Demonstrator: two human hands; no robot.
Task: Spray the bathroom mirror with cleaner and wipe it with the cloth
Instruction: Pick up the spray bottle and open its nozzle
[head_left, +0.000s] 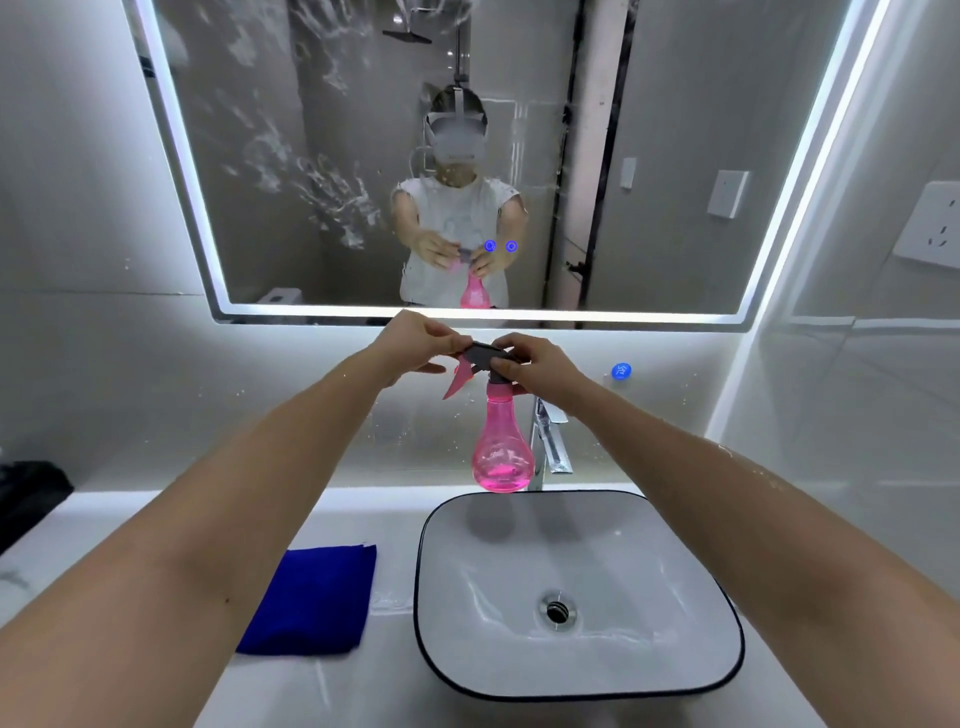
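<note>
Spraying: your right hand (540, 366) is gripping the spray bottle (501, 452), left hand (415, 343) pinching its nozzle (477, 354); next, aim at the mirror (701, 130).

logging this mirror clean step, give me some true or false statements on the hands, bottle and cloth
1. The left hand and right hand both hold the pink spray bottle at its grey head. True.
2. The blue cloth lies inside the wash basin. False: it lies folded on the counter, left of the basin.
3. White streaks mark the left part of the mirror. True.
4. The bottle stands on the counter. False: it is held up in the air.
</note>
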